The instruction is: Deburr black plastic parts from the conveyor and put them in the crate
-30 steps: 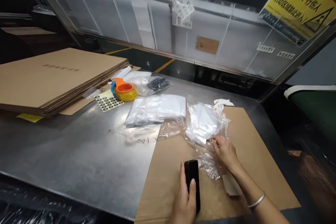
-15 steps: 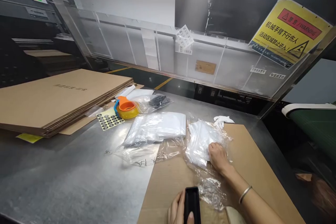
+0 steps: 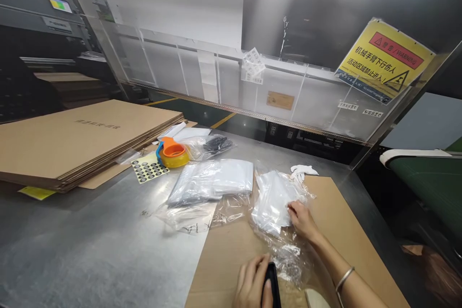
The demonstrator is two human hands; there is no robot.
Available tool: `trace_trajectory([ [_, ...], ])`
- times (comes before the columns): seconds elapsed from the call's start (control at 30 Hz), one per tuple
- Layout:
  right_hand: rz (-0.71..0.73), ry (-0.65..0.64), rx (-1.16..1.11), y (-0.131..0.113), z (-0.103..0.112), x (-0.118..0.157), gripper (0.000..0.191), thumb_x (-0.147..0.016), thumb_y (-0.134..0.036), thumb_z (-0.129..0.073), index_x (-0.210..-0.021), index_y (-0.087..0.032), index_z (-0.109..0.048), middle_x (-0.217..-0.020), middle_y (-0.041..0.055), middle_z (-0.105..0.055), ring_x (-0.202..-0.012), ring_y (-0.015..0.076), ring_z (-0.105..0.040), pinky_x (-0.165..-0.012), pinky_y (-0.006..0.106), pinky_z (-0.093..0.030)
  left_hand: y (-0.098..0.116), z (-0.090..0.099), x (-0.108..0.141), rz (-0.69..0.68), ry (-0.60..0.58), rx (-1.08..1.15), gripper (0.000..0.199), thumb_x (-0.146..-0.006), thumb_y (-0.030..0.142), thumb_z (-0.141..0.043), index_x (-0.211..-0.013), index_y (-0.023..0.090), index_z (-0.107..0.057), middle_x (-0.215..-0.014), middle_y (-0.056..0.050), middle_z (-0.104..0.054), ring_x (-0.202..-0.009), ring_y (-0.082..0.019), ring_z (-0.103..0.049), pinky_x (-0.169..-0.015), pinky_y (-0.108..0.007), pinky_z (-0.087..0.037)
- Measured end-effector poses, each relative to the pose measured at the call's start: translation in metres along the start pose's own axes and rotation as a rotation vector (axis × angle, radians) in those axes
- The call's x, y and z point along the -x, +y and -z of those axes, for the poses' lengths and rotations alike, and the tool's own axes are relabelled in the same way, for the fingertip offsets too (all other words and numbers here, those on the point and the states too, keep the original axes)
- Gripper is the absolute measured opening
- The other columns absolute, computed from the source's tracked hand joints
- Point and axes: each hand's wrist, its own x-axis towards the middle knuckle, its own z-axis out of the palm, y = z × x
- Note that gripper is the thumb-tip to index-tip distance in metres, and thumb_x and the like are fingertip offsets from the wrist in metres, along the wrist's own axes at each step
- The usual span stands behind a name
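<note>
My left hand point(image 3: 252, 283) is wrapped round a black tray-like object point(image 3: 273, 286) at the bottom centre, over the cardboard sheet point(image 3: 231, 245). My right hand point(image 3: 301, 216), with a bangle on its wrist, pinches the right edge of a pile of white plastic bags point(image 3: 272, 199) lying in a clear wrapper. Crumpled clear film point(image 3: 290, 264) spreads between the two hands. Left of the pile lies a larger packet of white bags point(image 3: 216, 178), also in clear plastic. White gloves point(image 3: 303, 171) rest just behind the pile.
Flat cardboard point(image 3: 90, 139) is stacked on the metal table point(image 3: 108, 240) at the left. Beside it are a tape dispenser point(image 3: 173, 154) and a sticker sheet point(image 3: 149, 168). A clear panel with a yellow warning sign point(image 3: 386, 60) stands behind; a green conveyor point(image 3: 426, 178) is at the right.
The black object in my left hand has turned more onto its side, and that hand shows further up in view. My right fingers have drawn together at the bag pile's edge. The view has shifted slightly.
</note>
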Motion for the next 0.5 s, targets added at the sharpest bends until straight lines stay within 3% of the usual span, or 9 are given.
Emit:
trace_trajectory([
  [0.07,-0.013,-0.044,-0.039,0.001,0.001,-0.001,0.02,-0.089,-0.032,-0.053,-0.097,-0.014,-0.059,-0.093,0.0022,-0.062,-0.08,0.0135,-0.06,-0.072,0.033,-0.051,0.018,0.01,-0.029,-0.171,-0.174,-0.008,0.046,-0.086,0.013,-0.028,-0.125,0.011,-0.052,-0.116,-0.015,-0.06,-0.106,-0.022,-0.054,-0.092,-0.034,-0.046],
  [0.1,-0.026,-0.059,-0.055,0.001,0.002,-0.001,0.021,-0.089,-0.032,-0.053,-0.098,-0.014,-0.059,-0.095,0.0025,-0.062,-0.081,0.0139,-0.06,-0.073,0.034,-0.051,0.027,0.012,-0.045,-0.185,-0.249,-0.065,0.049,-0.084,0.01,-0.029,-0.13,0.011,-0.046,-0.122,-0.014,-0.056,-0.111,-0.022,-0.051,-0.096,-0.033,-0.042],
  [0.23,-0.09,-0.094,-0.14,0.003,0.002,-0.005,0.023,-0.089,-0.033,-0.054,-0.102,-0.015,-0.058,-0.098,0.0033,-0.061,-0.083,0.0145,-0.06,-0.073,0.034,-0.051,0.042,0.0,-0.097,-0.183,-0.295,-0.155,0.063,-0.069,0.002,-0.041,-0.132,-0.002,-0.038,-0.134,-0.023,-0.045,-0.119,-0.03,-0.043,-0.103,-0.042,-0.033],
  [0.33,-0.14,-0.114,-0.241,0.006,0.003,-0.007,0.023,-0.088,-0.033,-0.054,-0.102,-0.014,-0.058,-0.096,0.0028,-0.062,-0.079,0.0134,-0.061,-0.069,0.032,-0.052,0.039,-0.016,-0.113,-0.151,-0.306,-0.209,0.072,-0.065,0.003,-0.045,-0.135,-0.002,-0.033,-0.139,-0.026,-0.037,-0.12,-0.035,-0.041,-0.097,-0.049,-0.036],
  [0.5,-0.219,-0.127,-0.385,0.012,0.011,-0.004,0.023,-0.088,-0.033,-0.054,-0.101,-0.014,-0.058,-0.093,0.0021,-0.062,-0.073,0.0118,-0.06,-0.062,0.028,-0.052,0.034,-0.023,-0.115,-0.09,-0.291,-0.221,0.055,-0.081,0.015,-0.036,-0.134,0.001,-0.035,-0.136,-0.025,-0.042,-0.117,-0.037,-0.043,-0.094,-0.054,-0.035],
])
